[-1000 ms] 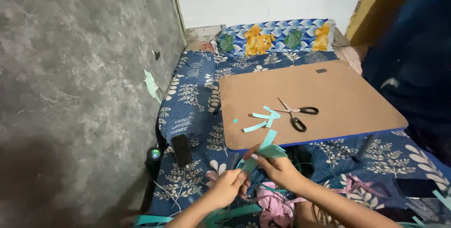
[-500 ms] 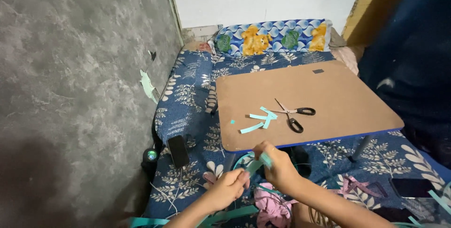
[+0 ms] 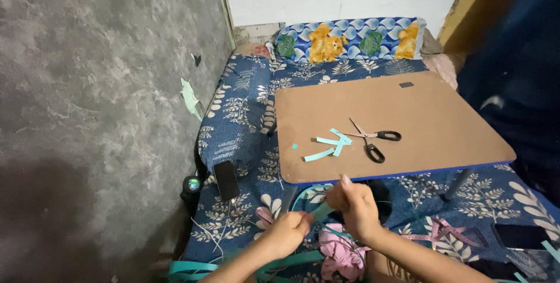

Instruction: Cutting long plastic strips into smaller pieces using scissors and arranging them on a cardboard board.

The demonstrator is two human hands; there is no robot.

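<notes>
**Hands pull a paper strip tight below the board**

While both hands work low in the picture, they hold one teal paper strip [image 3: 319, 212] between them. The left hand [image 3: 289, 231] is closed, with its fingers pinched on the lower end of the strip. The right hand [image 3: 356, 204] is closed too, curled around the upper end. The strip runs slanted from one hand to the other, just in front of the near edge of the brown board [image 3: 443, 114].

A second ago the right hand held the strip higher, up by the board's edge, and the paper stuck up loose. Now the hands are lower and closer together, and the strip looks short and tight between them. I think this means the person is folding or rolling the paper, not cutting it.

On the board lie the scissors [image 3: 373, 140], untouched. Just beside them sit some cut teal paper bits [image 3: 329, 145]. They have not moved.

A dark phone [image 3: 226, 179] lies on the blue flowered bed sheet [image 3: 239, 114], left of the board. A pillow [image 3: 350, 38] with bright pictures lies at the far end. More teal strips and a pink crumpled thing [image 3: 344, 254] lie near the person's arms
</notes>
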